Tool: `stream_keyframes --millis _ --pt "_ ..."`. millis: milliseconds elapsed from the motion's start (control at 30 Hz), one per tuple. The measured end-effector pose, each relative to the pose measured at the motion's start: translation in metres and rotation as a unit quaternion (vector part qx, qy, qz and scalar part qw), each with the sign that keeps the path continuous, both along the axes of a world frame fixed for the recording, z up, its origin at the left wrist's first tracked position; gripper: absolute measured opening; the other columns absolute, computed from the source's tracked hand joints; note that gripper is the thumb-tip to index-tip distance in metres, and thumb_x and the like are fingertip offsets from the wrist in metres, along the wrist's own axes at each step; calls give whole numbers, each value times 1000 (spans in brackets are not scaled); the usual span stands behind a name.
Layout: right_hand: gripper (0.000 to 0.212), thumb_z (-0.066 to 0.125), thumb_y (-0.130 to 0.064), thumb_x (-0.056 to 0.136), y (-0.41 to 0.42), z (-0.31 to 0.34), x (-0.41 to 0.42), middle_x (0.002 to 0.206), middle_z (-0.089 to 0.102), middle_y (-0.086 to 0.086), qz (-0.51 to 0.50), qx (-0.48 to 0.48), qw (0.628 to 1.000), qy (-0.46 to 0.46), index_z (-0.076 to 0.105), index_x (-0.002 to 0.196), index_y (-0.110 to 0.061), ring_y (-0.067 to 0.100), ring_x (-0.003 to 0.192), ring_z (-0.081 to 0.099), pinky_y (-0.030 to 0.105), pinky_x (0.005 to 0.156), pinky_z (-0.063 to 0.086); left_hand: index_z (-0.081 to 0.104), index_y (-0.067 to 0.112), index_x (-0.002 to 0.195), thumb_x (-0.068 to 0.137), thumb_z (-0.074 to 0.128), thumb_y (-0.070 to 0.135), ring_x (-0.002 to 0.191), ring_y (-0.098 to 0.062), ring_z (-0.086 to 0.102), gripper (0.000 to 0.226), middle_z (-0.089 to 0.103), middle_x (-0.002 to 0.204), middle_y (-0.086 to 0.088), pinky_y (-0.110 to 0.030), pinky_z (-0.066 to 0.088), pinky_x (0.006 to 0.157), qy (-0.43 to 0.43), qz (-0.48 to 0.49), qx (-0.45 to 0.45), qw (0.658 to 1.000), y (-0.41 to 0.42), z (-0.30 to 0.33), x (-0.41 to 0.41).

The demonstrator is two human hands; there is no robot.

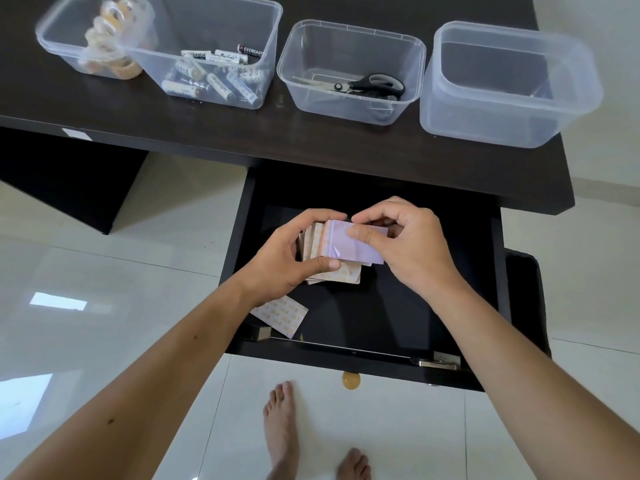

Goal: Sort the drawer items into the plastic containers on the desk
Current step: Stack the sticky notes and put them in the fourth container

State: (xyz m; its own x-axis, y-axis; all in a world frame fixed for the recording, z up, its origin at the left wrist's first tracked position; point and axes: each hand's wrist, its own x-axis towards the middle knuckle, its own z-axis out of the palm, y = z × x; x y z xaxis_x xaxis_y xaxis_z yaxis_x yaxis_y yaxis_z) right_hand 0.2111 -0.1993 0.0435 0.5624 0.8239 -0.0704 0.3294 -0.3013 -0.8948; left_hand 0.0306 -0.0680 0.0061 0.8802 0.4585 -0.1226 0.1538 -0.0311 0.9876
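Over the open black drawer, my left hand grips a stack of small paper packets, orange-patterned with lilac ones on top. My right hand pinches the top lilac packet between thumb and fingers. One loose orange-patterned packet lies in the drawer's front left corner. On the dark desk stand four clear plastic containers: one with tape rolls, one with batteries, one with scissors, and an empty one at the right.
The drawer sticks out from under the desk's front edge toward me. A white tiled floor lies below, with bare feet on it. A dark seat edge stands right of the drawer.
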Motion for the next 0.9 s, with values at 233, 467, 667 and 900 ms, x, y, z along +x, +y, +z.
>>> stream_keyframes --millis 233,467,667,900 --pt "12 88 -27 86 -5 0 0 96 71 -13 -21 4 1000 -13 81 95 -25 9 91 73 36 82 64 58 25 142 90 82 8 127 -25 58 60 59 132 -4 -43 60 100 -7 9 4 1000 -2 3 0" --pt "17 88 -31 84 -5 9 3 96 78 -4 -6 19 998 54 80 98 -27 15 89 74 30 82 63 56 27 140 92 79 4 128 -23 58 58 58 133 1 -38 60 98 -18 4 4 1000 7 26 -19" --pt "18 88 -20 85 3 13 -12 95 80 5 -1 64 988 143 80 102 -20 22 87 76 28 77 61 55 28 140 89 81 8 130 -27 58 60 58 132 0 -37 60 97 -26 9 -7 1000 19 41 -42" --pt "18 87 -22 85 17 20 -28 91 79 0 12 81 985 152 78 100 -16 19 84 76 31 74 63 57 35 136 89 80 1 127 -19 58 63 59 131 3 -33 59 98 -38 36 -2 999 19 45 -54"
